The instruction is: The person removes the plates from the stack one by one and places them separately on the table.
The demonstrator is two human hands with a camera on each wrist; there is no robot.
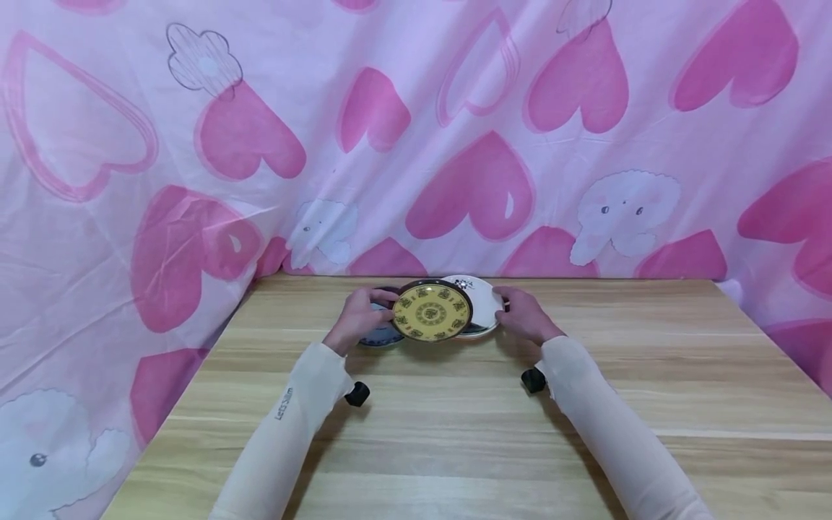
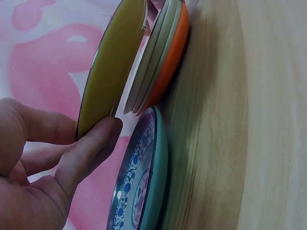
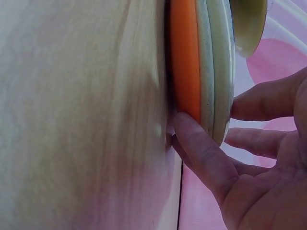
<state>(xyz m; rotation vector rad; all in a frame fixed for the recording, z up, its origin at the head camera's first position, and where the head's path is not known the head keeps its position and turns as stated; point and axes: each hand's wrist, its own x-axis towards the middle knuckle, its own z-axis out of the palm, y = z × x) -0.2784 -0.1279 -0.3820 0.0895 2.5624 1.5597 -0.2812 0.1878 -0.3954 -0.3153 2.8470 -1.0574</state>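
Plainly aloft: yellow plate [image 1: 431, 312] pinched at its left rim

Behind everything hangs a pink cloth [image 1: 416, 43] printed with hearts and pale animal figures. Before it stretches a wooden table [image 1: 442, 433], its grain running left to right. Two pale sleeves [image 1: 617, 426] reach in from the near side. Toward the table's far edge, right of centre, sits a stack of plates [image 3: 206, 72], with a white plate [image 1: 486, 300] bearing dark decoration on top and an orange plate [image 3: 186, 67] lowest. The yellow plate is up off the table, between this stack and a blue-patterned plate [image 1: 383, 336] at the left, overlapping both in the head view. Its decorated face points upward and back toward the person; being round, it has no true long axis, though its foreshortened outline is widest left to right. The left hand [image 1: 360, 314] grips it between thumb and fingers. The right hand [image 1: 528, 315] holds the stack's right edge, thumb low by the orange plate and fingers at the top rim. Smallest are black blocks [image 1: 534, 380] beside the cuffs and dark lettering [image 1: 284, 404] on the left sleeve.
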